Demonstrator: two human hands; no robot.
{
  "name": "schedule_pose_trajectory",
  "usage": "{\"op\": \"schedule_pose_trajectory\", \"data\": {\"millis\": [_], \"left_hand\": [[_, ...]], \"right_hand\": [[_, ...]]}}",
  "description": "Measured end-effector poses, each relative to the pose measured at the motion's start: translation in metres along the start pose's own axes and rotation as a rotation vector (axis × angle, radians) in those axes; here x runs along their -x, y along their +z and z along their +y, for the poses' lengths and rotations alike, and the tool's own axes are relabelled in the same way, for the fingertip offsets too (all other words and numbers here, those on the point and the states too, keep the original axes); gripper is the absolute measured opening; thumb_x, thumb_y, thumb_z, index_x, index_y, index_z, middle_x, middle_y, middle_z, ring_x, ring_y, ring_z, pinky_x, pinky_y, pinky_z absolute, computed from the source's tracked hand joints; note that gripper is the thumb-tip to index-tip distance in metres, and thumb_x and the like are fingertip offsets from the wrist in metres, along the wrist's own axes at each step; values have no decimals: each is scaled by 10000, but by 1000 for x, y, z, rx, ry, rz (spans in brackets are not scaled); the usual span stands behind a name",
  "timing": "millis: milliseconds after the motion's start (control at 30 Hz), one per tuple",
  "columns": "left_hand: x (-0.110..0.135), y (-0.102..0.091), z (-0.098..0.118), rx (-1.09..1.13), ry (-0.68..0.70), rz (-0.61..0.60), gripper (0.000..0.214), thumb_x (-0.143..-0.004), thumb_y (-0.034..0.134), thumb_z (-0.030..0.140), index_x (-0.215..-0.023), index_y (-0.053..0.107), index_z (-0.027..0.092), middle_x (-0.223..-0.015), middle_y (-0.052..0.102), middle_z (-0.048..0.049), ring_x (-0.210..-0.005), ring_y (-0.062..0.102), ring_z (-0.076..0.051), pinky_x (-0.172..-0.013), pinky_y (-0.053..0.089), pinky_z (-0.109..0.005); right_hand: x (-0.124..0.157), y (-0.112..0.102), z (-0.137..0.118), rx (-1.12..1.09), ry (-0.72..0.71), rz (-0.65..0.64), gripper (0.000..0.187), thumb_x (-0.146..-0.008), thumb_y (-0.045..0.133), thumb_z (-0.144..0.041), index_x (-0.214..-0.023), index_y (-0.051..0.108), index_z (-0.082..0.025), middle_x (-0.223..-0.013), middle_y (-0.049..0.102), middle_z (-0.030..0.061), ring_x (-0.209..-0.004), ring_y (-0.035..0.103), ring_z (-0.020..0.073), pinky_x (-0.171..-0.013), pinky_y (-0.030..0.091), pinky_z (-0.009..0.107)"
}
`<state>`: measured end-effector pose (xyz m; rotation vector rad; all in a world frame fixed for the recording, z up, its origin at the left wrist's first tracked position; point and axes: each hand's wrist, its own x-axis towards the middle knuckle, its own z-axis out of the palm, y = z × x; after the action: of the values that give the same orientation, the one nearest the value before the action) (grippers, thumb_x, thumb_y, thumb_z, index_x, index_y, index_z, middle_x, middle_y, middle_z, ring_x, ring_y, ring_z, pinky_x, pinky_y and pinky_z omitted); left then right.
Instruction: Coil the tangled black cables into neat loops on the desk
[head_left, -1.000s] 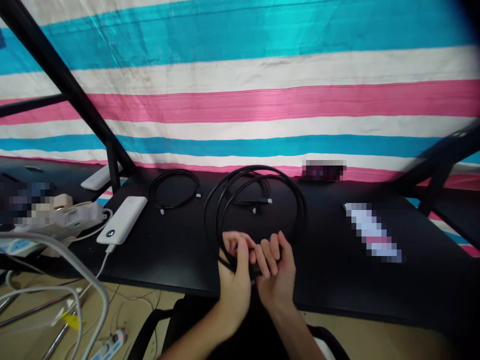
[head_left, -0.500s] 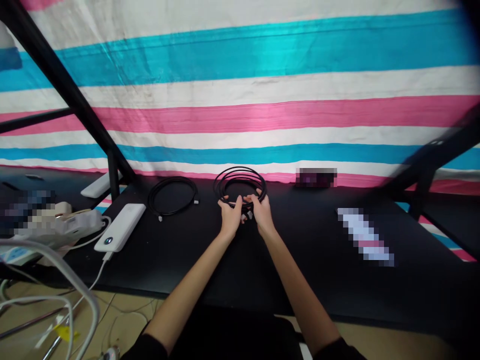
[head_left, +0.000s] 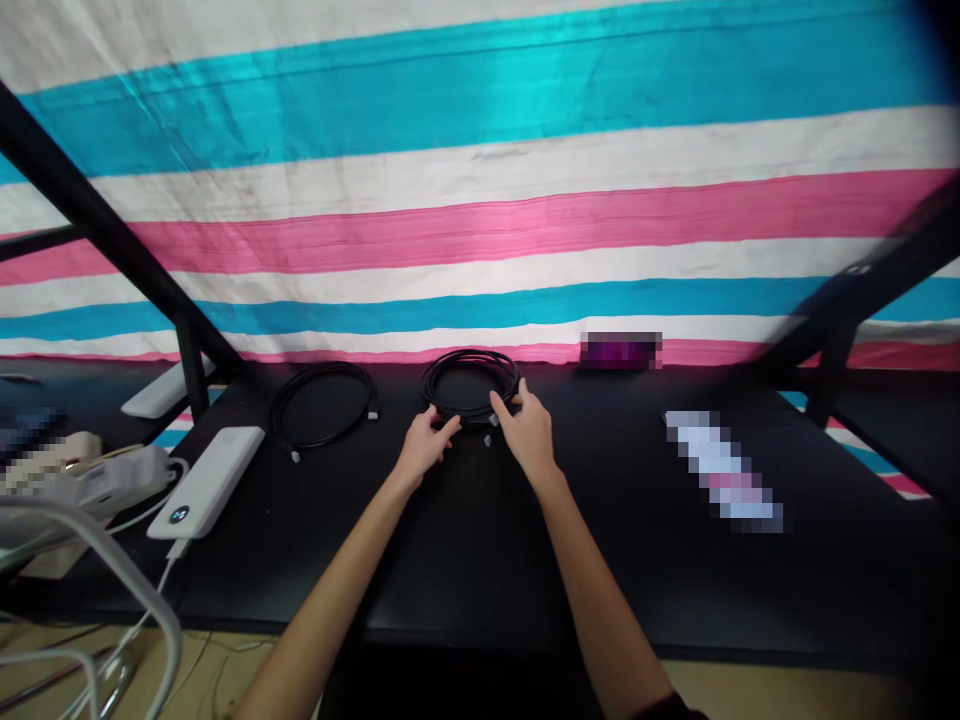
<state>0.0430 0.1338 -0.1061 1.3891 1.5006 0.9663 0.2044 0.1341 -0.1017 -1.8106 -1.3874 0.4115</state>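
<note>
Probably light and bendy, the black cable coil (head_left: 474, 411) seems easiest to hold by both sides; the left hand (head_left: 425, 446) and right hand (head_left: 528, 436) have fingers apart.

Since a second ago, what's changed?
The black looped cable, held up earlier, went forward and down onto the black tabletop. The left hand has opened; whether the right hand still grips is unclear. The white rectangular power bank and left-side black cable coil stayed.

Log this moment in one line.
left hand: open, at near edge of round black cable coil; right hand: at its right edge; coil: on black desk; second round black cable coil: further left
</note>
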Motion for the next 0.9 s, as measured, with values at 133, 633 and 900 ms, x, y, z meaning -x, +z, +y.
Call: {"op": "schedule_pose_trajectory", "data": {"millis": [133,633,900], "left_hand": [[-2,-25,-3,-279,68,122,264,-799,628,345,-980,695,165,-996,639,-89,-620,592,-129,-581,486,-251],[21,-92,-36,-732,23,175,155,-793,567,331,-735,619,197,-750,649,-62,-799,609,-266,-762,433,-350],[84,-84,4,-152,137,254,344,-894,414,500,-769,513,195,-666,490,17,-590,473,-133,-537,371,-228]], "right_hand": [[3,-6,3,99,43,48,569,-850,474,-510,-1265,596,-141,-1150,582,157,-935,618,301,-785,457,393],[3,-9,4,-314,-100,311,355,-798,532,-261,-1144,572,-193,-954,563,28,-452,419,66,-532,409,257],[32,-4,-25,-638,-231,-118,204,-859,523,-324,-933,664,-197,-734,563,-19,-448,382,67,-427,307,204]]}}
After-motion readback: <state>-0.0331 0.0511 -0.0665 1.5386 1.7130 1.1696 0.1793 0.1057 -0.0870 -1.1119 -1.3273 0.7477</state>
